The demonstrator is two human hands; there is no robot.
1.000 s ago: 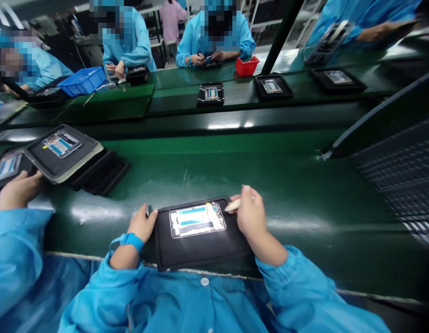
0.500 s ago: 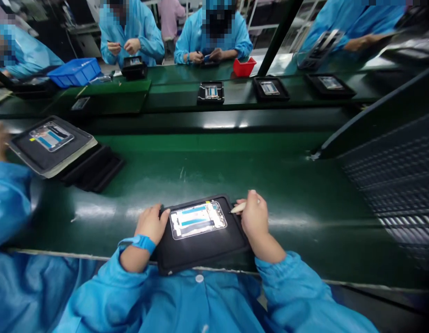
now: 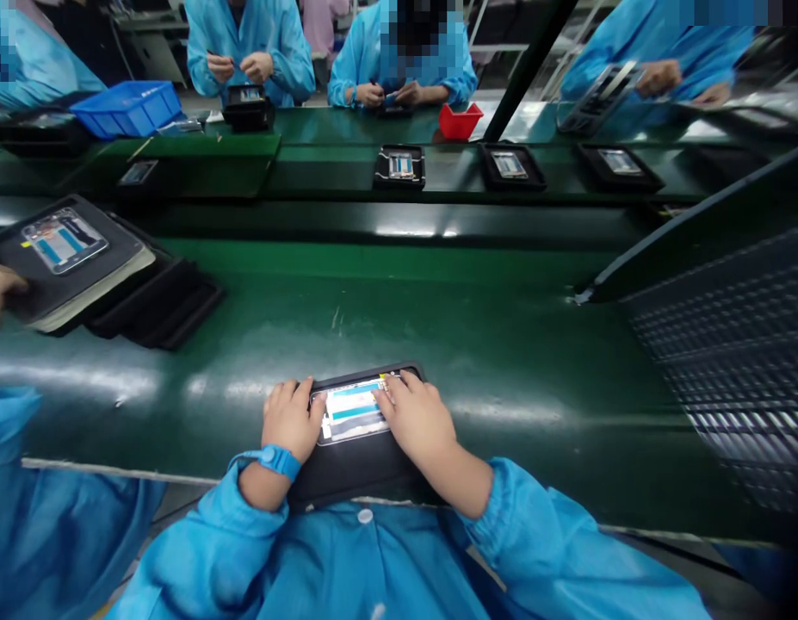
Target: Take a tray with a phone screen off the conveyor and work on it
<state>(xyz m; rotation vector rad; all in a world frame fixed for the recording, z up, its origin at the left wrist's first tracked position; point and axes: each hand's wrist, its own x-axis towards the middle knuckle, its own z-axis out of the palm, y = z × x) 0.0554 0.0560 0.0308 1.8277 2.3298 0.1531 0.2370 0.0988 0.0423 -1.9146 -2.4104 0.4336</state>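
The left hand touches the left edge of the tray, the phone lying there looks light, stiff and fragile, best held by its rim, and the right hand covers its right end, neither grip being clear.

- Black tray: flat, slightly skewed, at the near edge of the green worktop.
- Phone frame: bright, blue strips, dark lower band; lies flat, lengthwise across tray; right end partly covered.
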